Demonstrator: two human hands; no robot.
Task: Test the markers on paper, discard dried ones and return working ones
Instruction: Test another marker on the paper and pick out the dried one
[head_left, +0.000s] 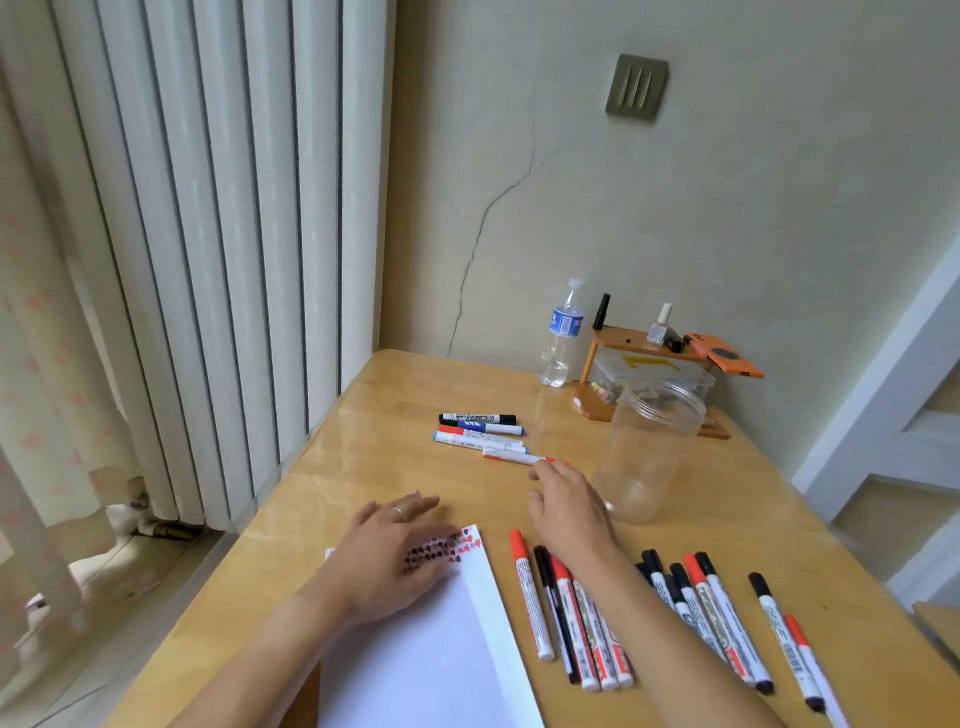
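At the bottom centre of the frame our sheet of white paper (431, 639) lies on the worktop (363, 457), and our left hand (387, 558) rests flat on its upper edge, fingers spread and straight, we judge to keep the sheet from sliding. Rows of small red and black test marks (447, 545) show at its top edge, beside the fingers.

To the lower right, the waiting markers (649, 613), red- and black-capped, lie in a loose fan close to the writing hand. Their barrels carry print, but it is too blurred to read.

Higher, at centre, our right hand (566, 506) reaches forward, fingers relaxed, its fingertips touching or just short of a red-capped marker (524, 459); we cannot tell whether it is being pinched. That marker lies at the near edge of a separate row of four markers (480, 431), probably a sorted pile.

Just right stands an empty clear plastic jar (649, 447), likely where working ones return.

Farther back, a water bottle (561, 338) shows a blue label, illegible.
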